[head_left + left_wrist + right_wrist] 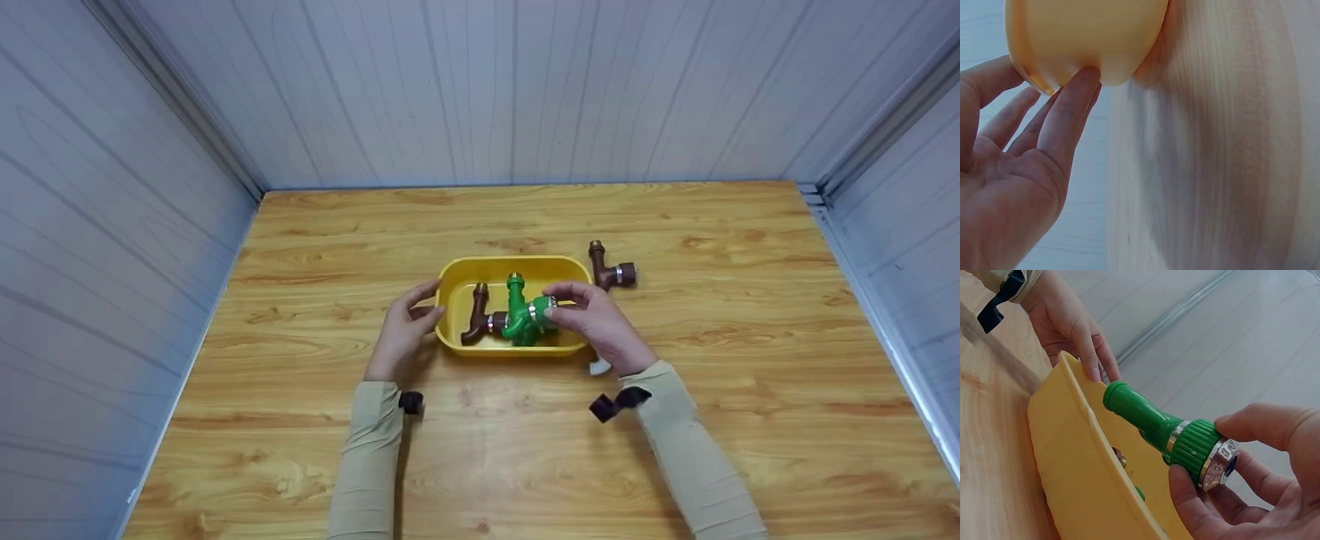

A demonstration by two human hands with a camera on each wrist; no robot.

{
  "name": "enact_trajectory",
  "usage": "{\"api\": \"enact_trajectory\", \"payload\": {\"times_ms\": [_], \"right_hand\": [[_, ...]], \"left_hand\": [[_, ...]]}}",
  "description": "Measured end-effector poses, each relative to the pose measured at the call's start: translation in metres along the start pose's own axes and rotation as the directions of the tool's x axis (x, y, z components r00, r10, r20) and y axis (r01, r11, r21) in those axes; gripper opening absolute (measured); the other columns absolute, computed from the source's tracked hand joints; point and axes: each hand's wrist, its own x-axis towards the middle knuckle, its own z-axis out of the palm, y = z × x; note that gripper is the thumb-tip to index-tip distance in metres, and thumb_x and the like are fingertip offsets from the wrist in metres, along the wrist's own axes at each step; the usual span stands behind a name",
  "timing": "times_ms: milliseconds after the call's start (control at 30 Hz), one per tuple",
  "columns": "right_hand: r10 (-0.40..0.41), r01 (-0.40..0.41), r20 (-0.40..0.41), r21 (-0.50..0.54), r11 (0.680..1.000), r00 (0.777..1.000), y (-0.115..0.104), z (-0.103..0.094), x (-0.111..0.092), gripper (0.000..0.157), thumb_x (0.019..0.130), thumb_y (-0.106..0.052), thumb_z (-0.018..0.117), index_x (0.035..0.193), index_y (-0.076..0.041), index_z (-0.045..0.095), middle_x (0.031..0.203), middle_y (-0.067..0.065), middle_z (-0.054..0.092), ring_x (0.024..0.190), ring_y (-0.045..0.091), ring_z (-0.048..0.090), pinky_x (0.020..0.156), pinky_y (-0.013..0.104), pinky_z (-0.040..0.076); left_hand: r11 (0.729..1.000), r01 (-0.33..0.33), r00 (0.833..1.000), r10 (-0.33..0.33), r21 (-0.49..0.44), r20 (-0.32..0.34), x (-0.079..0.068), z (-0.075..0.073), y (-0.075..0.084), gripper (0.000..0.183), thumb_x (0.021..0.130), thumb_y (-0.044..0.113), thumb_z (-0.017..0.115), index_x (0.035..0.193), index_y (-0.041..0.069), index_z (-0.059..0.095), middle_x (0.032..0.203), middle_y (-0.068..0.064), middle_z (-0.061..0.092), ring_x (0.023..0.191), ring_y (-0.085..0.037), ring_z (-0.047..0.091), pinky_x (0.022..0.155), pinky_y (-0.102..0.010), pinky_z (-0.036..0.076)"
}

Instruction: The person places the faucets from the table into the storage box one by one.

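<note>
My right hand [600,326] grips a green tap [529,309] by its ribbed, silver-ringed knob, above the yellow basin [517,352]. Seen from the right wrist, thumb and fingers wrap that knob while the tap's green spout [1140,410] points toward the far rim. A brown tap [477,319] lies in the left half of the basin. Under the held tap, another green piece [527,337] shows, mostly hidden. At the basin's left end, my left hand [403,330] holds the rim, with fingertips [1085,79] pressed to the outer wall.
Just right of the basin, another brown tap [600,271] lies on the wooden table [480,465], partly behind my right hand. A white curved end [600,367] shows beside my right wrist. Panel walls [480,97] enclose the table's back and sides.
</note>
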Motion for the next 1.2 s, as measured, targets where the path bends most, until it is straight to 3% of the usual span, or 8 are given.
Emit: {"api": "enact_trajectory", "payload": {"times_ms": [100, 333, 733, 1200], "right_hand": [[0.013, -0.013, 0.009, 0.004, 1.000, 1.000, 0.000, 0.003, 0.002, 0.043, 0.086, 0.001, 0.068, 0.125, 0.009, 0.051, 0.121, 0.016, 0.051, 0.101, 0.025, 0.058, 0.096, 0.043, 0.046], [0.009, -0.009, 0.023, -0.018, 1.000, 1.000, 0.001, 0.009, 0.006, 0.044, 0.086, 0.000, 0.069, 0.124, 0.011, 0.050, 0.119, 0.015, 0.052, 0.100, 0.025, 0.058, 0.086, 0.033, 0.052], [-0.009, 0.011, 0.041, -0.043, 0.999, 0.999, 0.008, 0.017, 0.010, 0.040, 0.085, 0.000, 0.070, 0.121, 0.007, 0.055, 0.115, 0.014, 0.055, 0.092, 0.021, 0.060, 0.081, 0.033, 0.053], [0.003, 0.000, 0.041, -0.053, 0.999, 0.999, 0.012, 0.024, 0.015, 0.037, 0.084, 0.001, 0.071, 0.118, 0.006, 0.058, 0.114, 0.016, 0.055, 0.092, 0.023, 0.061, 0.086, 0.037, 0.053]], "left_hand": [[1.000, 0.003, 1.000, -0.003, -0.006, -0.005, 0.000, 0.000, 0.000, 0.046, 0.091, 0.001, 0.063, 0.136, 0.005, 0.053, 0.131, -0.018, 0.051, 0.107, -0.033, 0.059, 0.085, -0.040, 0.053], [1.000, -0.001, 1.000, 0.001, -0.011, 0.020, 0.000, -0.001, -0.001, 0.046, 0.092, 0.004, 0.062, 0.137, 0.003, 0.051, 0.135, -0.021, 0.048, 0.111, -0.038, 0.057, 0.089, -0.046, 0.051], [1.000, 0.011, 1.000, -0.011, 0.014, 0.008, 0.000, -0.001, -0.001, 0.046, 0.092, 0.003, 0.063, 0.137, 0.004, 0.052, 0.133, -0.017, 0.050, 0.110, -0.035, 0.058, 0.083, -0.035, 0.054], [1.000, 0.011, 1.000, -0.011, -0.020, 0.015, -0.001, -0.001, 0.000, 0.047, 0.092, 0.002, 0.062, 0.138, 0.002, 0.050, 0.136, -0.020, 0.049, 0.110, -0.037, 0.057, 0.086, -0.046, 0.052]]}}
